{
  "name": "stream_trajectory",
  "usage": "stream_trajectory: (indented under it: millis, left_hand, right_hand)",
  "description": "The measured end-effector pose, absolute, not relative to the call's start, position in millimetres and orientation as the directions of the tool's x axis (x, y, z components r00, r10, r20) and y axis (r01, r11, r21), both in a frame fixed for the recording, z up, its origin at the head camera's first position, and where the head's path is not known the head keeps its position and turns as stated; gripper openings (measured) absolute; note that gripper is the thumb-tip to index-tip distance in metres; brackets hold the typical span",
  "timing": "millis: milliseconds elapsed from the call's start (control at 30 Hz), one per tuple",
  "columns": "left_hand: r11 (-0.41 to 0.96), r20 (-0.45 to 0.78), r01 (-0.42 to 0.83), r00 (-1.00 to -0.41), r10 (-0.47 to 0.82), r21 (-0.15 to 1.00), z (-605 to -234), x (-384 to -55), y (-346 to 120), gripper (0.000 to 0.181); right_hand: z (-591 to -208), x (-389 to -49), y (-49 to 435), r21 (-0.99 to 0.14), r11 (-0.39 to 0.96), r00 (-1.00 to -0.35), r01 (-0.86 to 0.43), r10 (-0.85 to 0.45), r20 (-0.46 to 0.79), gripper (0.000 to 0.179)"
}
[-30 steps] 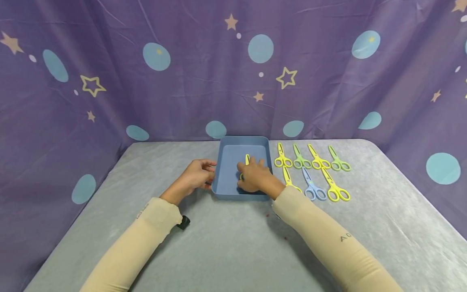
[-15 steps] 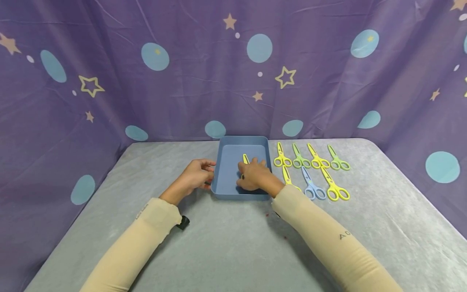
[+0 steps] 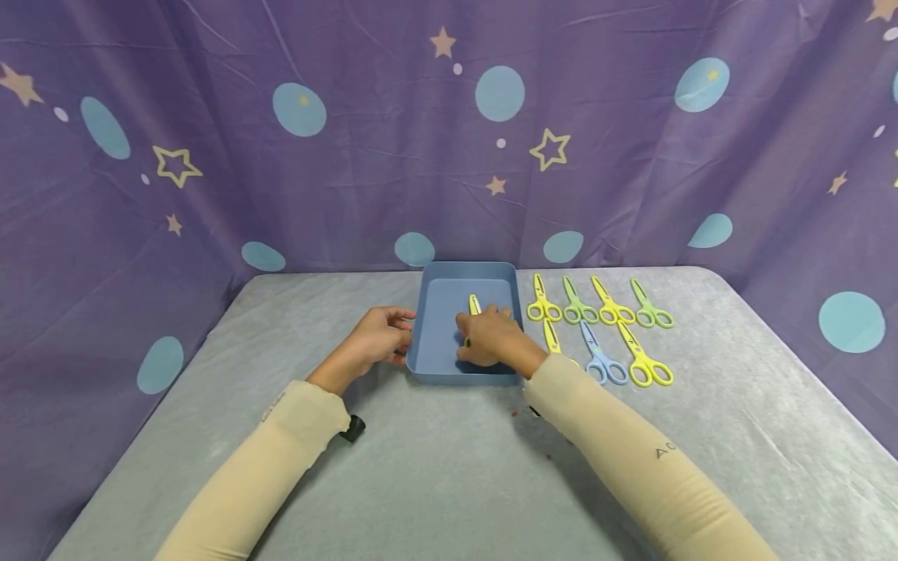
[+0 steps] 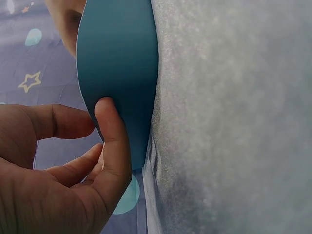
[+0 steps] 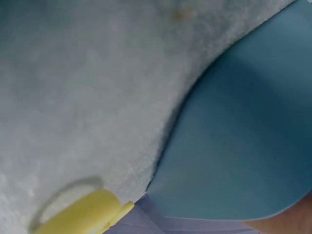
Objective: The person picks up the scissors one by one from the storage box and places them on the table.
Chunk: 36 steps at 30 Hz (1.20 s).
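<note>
My left hand (image 3: 381, 335) rests at the left side of a blue rectangular tray (image 3: 429, 327). In the left wrist view its fingers (image 4: 114, 141) touch the outer wall of the tray (image 4: 119, 48), with one fingertip right at the rim. Inside the tray, my right hand (image 3: 491, 336) holds yellow scissors (image 3: 475, 304) low over the tray floor. Their closed blades point away from me, and the fingers cover most of the handles. The right wrist view catches only a bit of that hand (image 5: 290, 222) behind the tray wall (image 5: 234, 146).
Right of the tray lie two rows of scissors: yellow (image 3: 539, 300), green (image 3: 578, 304) and blue (image 3: 601, 358) ones, blades pointing away. One yellow pair (image 3: 551, 336) sits close to the tray and is partly behind the right sleeve (image 3: 561, 389). A purple curtain (image 3: 351, 195) hangs behind the grey table (image 3: 421, 467).
The blades of the yellow scissors in the tray have shifted slightly, with small movements of the right fingers. The left hand and the tray have stayed in place.
</note>
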<state>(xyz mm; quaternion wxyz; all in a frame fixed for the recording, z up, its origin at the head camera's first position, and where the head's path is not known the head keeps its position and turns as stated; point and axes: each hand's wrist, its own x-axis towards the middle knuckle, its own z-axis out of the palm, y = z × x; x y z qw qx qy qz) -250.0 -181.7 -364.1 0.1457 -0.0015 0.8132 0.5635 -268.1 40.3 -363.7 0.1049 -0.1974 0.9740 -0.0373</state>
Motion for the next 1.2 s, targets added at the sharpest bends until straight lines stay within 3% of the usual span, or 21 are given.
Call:
stream_trajectory:
  millis: [900, 1200]
  left_hand:
    - [0.362, -0.241, -0.166, -0.955, 0.172, 0.917, -365, -250, -183, 0.054]
    - [0.367, -0.232, -0.159, -0.958, 0.165, 0.917, -366, -251, -183, 0.054]
  right_hand:
    - [-334, -243, 57, -0.11, 0.863, -0.869, -0.494, -0.493, 0.038, 0.03]
    - [-327, -237, 71, -0.192, 0.848, -0.868, -0.494, -0.493, 0.056, 0.03]
